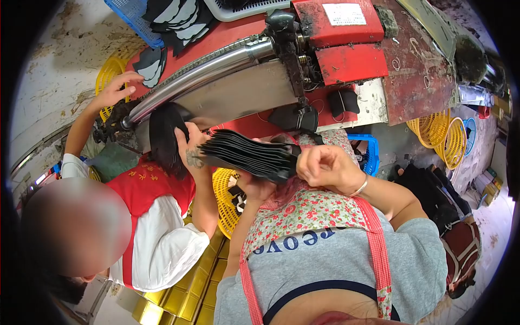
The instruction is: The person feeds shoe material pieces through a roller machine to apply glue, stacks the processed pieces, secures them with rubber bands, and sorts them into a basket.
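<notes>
A thick stack of black cut pieces (246, 154), its edges fanned apart, is held in front of my apron. My left hand (255, 186) grips the stack from below, its fingers partly hidden behind it. At the stack's right end, my right hand (329, 169) is closed in a pinch; what lies between its fingertips is too small to make out. Just beyond the stack, a tied black bundle (295, 118) lies at the machine's edge. Another tied black bundle (343, 105) lies to its right.
A co-worker at left holds a black piece (165, 138) by the machine's metal roller (203, 78); their other hand reaches over its far left end. Black and grey pieces (173, 19) lie behind. Yellow baskets (452, 143) stand at right, another yellow basket (223, 203) between us.
</notes>
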The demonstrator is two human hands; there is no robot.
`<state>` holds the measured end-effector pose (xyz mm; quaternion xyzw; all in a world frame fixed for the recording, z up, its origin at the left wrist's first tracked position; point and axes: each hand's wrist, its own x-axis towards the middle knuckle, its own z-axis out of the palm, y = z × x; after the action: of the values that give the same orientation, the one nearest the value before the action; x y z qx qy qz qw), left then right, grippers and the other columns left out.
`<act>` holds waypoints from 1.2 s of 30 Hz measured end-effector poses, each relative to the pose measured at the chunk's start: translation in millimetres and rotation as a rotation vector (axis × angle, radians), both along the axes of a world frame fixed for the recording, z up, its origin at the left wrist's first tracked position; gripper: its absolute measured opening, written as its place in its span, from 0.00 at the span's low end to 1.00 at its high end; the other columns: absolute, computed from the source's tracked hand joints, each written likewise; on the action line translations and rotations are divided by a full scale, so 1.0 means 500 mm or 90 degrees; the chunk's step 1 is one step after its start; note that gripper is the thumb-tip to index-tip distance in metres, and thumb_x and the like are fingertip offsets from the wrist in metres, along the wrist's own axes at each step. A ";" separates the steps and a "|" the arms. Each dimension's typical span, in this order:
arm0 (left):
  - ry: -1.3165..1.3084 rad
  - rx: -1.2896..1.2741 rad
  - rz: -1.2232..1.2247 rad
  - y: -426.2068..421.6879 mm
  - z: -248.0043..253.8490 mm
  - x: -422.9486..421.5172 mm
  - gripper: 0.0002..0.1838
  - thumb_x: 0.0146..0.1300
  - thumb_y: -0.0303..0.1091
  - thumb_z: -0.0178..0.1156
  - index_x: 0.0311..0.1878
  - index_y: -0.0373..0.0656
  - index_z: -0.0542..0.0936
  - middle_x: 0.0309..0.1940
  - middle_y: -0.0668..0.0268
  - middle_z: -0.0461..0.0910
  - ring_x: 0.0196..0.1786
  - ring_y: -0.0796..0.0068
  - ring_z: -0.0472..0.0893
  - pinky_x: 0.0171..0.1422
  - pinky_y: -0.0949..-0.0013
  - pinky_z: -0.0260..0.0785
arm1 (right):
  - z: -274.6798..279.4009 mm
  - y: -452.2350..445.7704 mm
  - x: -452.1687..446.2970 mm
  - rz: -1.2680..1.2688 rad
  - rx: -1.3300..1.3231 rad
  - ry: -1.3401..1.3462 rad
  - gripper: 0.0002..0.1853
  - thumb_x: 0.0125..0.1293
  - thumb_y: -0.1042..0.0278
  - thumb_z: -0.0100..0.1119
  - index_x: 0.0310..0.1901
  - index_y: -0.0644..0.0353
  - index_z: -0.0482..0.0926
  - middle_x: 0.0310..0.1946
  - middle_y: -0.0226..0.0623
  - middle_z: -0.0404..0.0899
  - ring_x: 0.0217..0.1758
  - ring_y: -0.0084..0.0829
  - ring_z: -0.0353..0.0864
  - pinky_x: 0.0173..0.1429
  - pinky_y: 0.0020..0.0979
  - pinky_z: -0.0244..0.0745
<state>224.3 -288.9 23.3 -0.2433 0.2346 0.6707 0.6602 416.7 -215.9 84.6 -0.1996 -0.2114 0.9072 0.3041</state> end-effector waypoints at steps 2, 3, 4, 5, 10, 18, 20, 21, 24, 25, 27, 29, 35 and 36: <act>0.057 -0.019 -0.013 -0.013 -0.007 -0.006 0.22 0.66 0.39 0.53 0.60 0.38 0.68 0.53 0.59 0.74 0.56 0.64 0.72 0.64 0.61 0.61 | 0.001 0.007 0.020 0.030 0.015 0.054 0.06 0.55 0.79 0.64 0.31 0.62 0.75 0.30 0.31 0.73 0.35 0.22 0.73 0.41 0.25 0.70; 0.079 -0.028 -0.024 -0.021 -0.009 -0.012 0.23 0.65 0.39 0.54 0.60 0.39 0.68 0.54 0.59 0.74 0.56 0.63 0.72 0.64 0.59 0.61 | -0.002 0.013 0.027 0.081 0.088 -0.069 0.06 0.55 0.80 0.63 0.32 0.62 0.76 0.30 0.32 0.73 0.35 0.23 0.74 0.40 0.25 0.70; 0.096 -0.033 -0.037 -0.034 -0.006 -0.014 0.23 0.65 0.40 0.54 0.60 0.39 0.68 0.54 0.59 0.74 0.57 0.62 0.72 0.65 0.58 0.61 | -0.011 0.017 0.033 0.131 0.158 -0.194 0.06 0.55 0.80 0.63 0.34 0.63 0.76 0.30 0.32 0.74 0.34 0.24 0.75 0.39 0.26 0.71; 0.108 -0.041 -0.051 -0.044 -0.007 -0.014 0.23 0.65 0.40 0.55 0.60 0.39 0.68 0.55 0.59 0.73 0.57 0.61 0.72 0.65 0.57 0.61 | -0.024 0.018 0.036 0.182 0.226 -0.320 0.07 0.55 0.80 0.62 0.35 0.64 0.77 0.30 0.33 0.74 0.34 0.26 0.76 0.39 0.27 0.71; 0.129 -0.072 -0.080 -0.078 -0.029 0.002 0.26 0.64 0.43 0.58 0.61 0.41 0.68 0.57 0.58 0.72 0.60 0.57 0.71 0.68 0.51 0.60 | -0.242 0.019 -0.005 0.202 0.834 -0.780 0.22 0.54 0.69 0.61 0.53 0.58 0.73 0.50 0.44 0.74 0.50 0.42 0.74 0.54 0.44 0.68; 0.110 -0.200 -0.007 -0.067 -0.114 0.000 0.16 0.63 0.39 0.59 0.51 0.44 0.75 0.47 0.61 0.79 0.52 0.61 0.77 0.61 0.52 0.67 | -0.379 0.053 -0.030 0.400 0.981 -1.049 0.27 0.56 0.65 0.52 0.61 0.50 0.66 0.55 0.43 0.70 0.55 0.45 0.68 0.58 0.50 0.61; 0.111 -0.210 0.004 -0.055 -0.139 -0.004 0.14 0.62 0.39 0.61 0.49 0.45 0.76 0.46 0.62 0.79 0.50 0.61 0.78 0.59 0.51 0.68 | -0.355 0.058 0.012 0.378 0.960 -1.087 0.27 0.55 0.66 0.53 0.60 0.49 0.66 0.55 0.44 0.69 0.56 0.44 0.68 0.58 0.49 0.62; 0.093 -0.208 0.008 -0.051 -0.169 -0.005 0.15 0.62 0.40 0.61 0.49 0.45 0.76 0.47 0.61 0.79 0.51 0.60 0.78 0.59 0.51 0.68 | -0.350 0.060 0.041 0.313 0.966 -1.120 0.27 0.55 0.67 0.53 0.60 0.48 0.67 0.55 0.45 0.69 0.56 0.44 0.68 0.58 0.49 0.62; 0.030 -0.185 0.001 -0.025 -0.249 -0.003 0.19 0.60 0.42 0.63 0.51 0.44 0.75 0.49 0.60 0.79 0.53 0.58 0.77 0.60 0.50 0.67 | -0.359 0.062 0.097 0.234 1.123 -1.176 0.25 0.55 0.67 0.53 0.57 0.49 0.68 0.58 0.49 0.67 0.58 0.45 0.66 0.59 0.49 0.60; 0.004 -0.165 -0.010 0.001 -0.261 0.002 0.20 0.60 0.42 0.63 0.52 0.44 0.75 0.50 0.60 0.78 0.54 0.58 0.77 0.61 0.50 0.67 | -0.375 0.061 0.111 0.193 1.144 -1.202 0.25 0.56 0.67 0.52 0.59 0.48 0.67 0.58 0.49 0.67 0.58 0.45 0.66 0.60 0.50 0.60; 0.017 -0.158 0.001 0.031 -0.301 0.021 0.22 0.59 0.42 0.64 0.53 0.44 0.74 0.51 0.60 0.78 0.55 0.57 0.76 0.62 0.51 0.67 | -0.374 0.077 0.122 0.126 1.179 -1.233 0.20 0.56 0.66 0.51 0.53 0.53 0.72 0.54 0.49 0.69 0.55 0.44 0.68 0.58 0.48 0.61; 0.100 -0.168 0.050 0.047 -0.385 0.046 0.23 0.58 0.42 0.64 0.55 0.44 0.73 0.52 0.61 0.77 0.56 0.57 0.75 0.63 0.51 0.66 | -0.314 0.072 0.093 0.251 1.095 -1.196 0.16 0.55 0.65 0.53 0.46 0.57 0.75 0.52 0.48 0.70 0.53 0.44 0.69 0.57 0.47 0.62; 0.034 -0.159 0.076 0.048 -0.382 0.079 0.23 0.59 0.38 0.62 0.56 0.42 0.72 0.53 0.61 0.76 0.58 0.57 0.73 0.67 0.53 0.61 | -0.266 0.017 -0.074 0.229 0.948 -0.793 0.15 0.56 0.63 0.58 0.41 0.64 0.75 0.37 0.44 0.76 0.41 0.41 0.78 0.43 0.40 0.73; 0.001 -0.152 0.066 0.045 -0.387 0.077 0.23 0.59 0.37 0.61 0.57 0.42 0.71 0.54 0.61 0.75 0.59 0.57 0.72 0.67 0.53 0.61 | -0.291 0.016 -0.107 0.242 0.931 -0.790 0.17 0.56 0.63 0.58 0.44 0.66 0.74 0.40 0.44 0.76 0.43 0.41 0.78 0.45 0.40 0.73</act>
<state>262.6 -266.2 -170.1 -0.3314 0.3007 0.6716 0.5905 363.4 -208.1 -60.9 -0.3664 -0.8730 0.3198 0.0363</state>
